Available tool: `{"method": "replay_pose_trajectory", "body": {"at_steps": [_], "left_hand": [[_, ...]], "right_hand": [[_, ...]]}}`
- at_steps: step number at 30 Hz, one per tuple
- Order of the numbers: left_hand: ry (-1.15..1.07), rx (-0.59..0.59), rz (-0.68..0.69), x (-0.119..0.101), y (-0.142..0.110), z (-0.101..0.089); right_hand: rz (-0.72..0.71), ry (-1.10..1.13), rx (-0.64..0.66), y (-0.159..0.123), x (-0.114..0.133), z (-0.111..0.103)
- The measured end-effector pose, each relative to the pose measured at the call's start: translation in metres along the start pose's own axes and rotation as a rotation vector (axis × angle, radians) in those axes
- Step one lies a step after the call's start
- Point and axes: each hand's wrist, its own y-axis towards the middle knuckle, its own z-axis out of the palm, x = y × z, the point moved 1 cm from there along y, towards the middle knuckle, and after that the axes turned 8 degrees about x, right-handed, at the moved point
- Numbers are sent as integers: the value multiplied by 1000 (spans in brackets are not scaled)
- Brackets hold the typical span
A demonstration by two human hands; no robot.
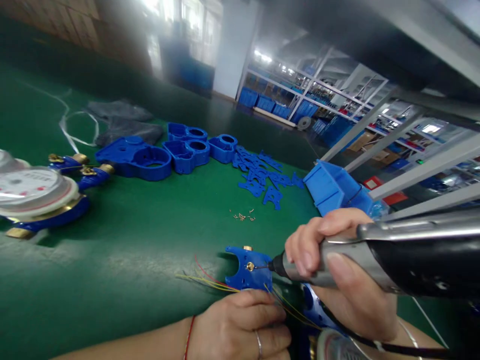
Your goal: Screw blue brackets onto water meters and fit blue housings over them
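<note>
Grey-and-black cylindrical power screwdriver (420,260), grasped in right hand (360,295), bit over flat blue plastic bracket (261,280). Left hand (243,325) at bracket's near edge, grip unclear. Small copper-coloured screws (243,217) beyond bracket.

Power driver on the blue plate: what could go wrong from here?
The driver could slip off the brass piece toward the left hand, close by on the plate. Thin wires beside the plate might snag or get pinched. The loose small screws could scatter if bumped.

Blue plastic bracket (262,265), smooth; screwdriver (352,255) glossy metal and black plastic; green tabletop (157,220) smooth, semi-glossy.
</note>
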Motion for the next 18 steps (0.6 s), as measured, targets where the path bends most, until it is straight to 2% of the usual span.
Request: {"method": "replay_pose_trajectory", "body": {"at_steps": [5,11,18], "left_hand": [[-17,-26,-49,-2,-1,3],[-66,28,-66,-2,2,1],[-14,24,-47,-3,6,-3]], "right_hand": [[38,18,-33,8,4,5],[67,61,-19,12,5,1],[1,71,-17,5,-5,-3]]}}
